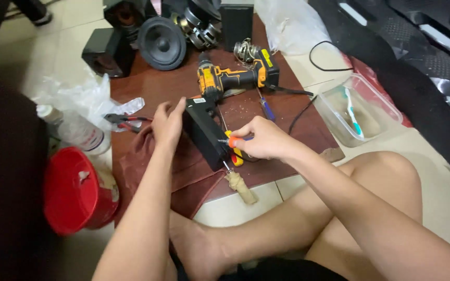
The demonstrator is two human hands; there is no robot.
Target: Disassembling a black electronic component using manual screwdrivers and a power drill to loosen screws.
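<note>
Our left hand [166,124] grips the far end of a black box [204,132], fingers wrapped over its edge, holding it steady on a brown board [147,86] that lies on the floor [444,208]. Our right hand [264,139] is closed around a screwdriver [231,140] with a red and yellow handle, its tip against the side of the box, just left of the hand.

To the right of that hand sits a clear tub [358,106] holding a toothbrush [352,112]. Left of our left hand stands a red bucket [76,190] with pale residue inside, and beside it a white bottle [76,130] among crumpled plastic bags [79,96]. Pliers [123,120] with red handles lie just left of the left hand.

Beyond the hands lies a yellow and black drill [233,78], and farther still a speaker cone [161,42] and dark speaker cabinets [108,52]. A blue-handled screwdriver [266,108] lies between the drill and our right hand. A red cloth [183,179] is under the box. The floor is pale tile, and we sit on it with bare legs crossed.
</note>
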